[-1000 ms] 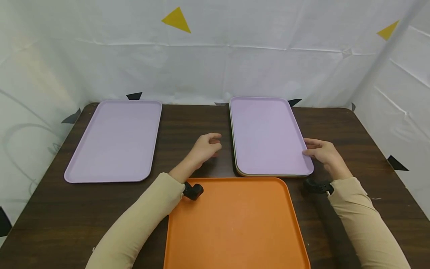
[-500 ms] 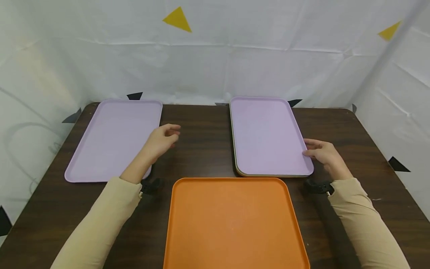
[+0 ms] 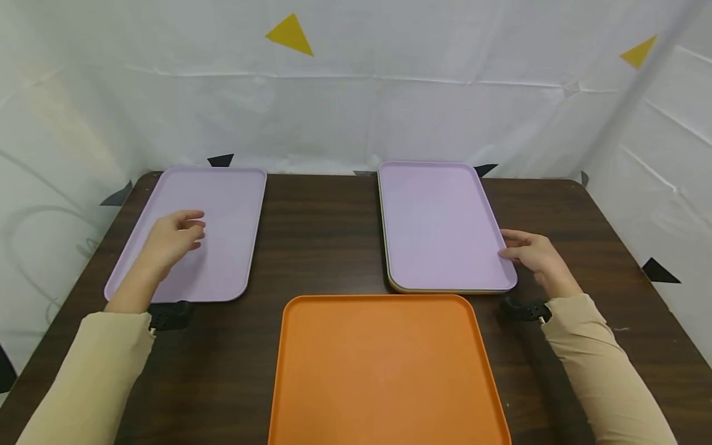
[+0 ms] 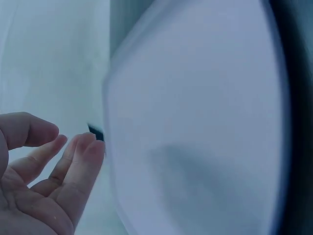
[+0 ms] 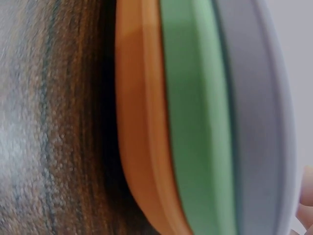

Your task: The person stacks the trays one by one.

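My left hand [image 3: 191, 232] hovers over the lone lilac tray [image 3: 228, 198] at the left of the table, fingers loosely curled and holding nothing. The left wrist view shows the same hand [image 4: 63, 152] beside that tray [image 4: 195, 122]. My right hand [image 3: 508, 244] rests its fingertips on the right rim of the top lilac tray [image 3: 439, 222] of a stack at the right. In the right wrist view the stack's edge shows a lilac tray [image 5: 254, 98] over a green tray [image 5: 190, 122] and an orange tray [image 5: 137, 122], with one fingertip [image 5: 305, 196] just in frame.
A large orange tray [image 3: 384, 371] lies at the table's near edge between my arms. The dark wood table [image 3: 317, 228] is bare between the two lilac trays. White sheeting closes in the back and both sides.
My left hand has swept left from beside the right stack, across the middle of the table, to above the left lilac tray. The right hand has stayed on the stack's rim.
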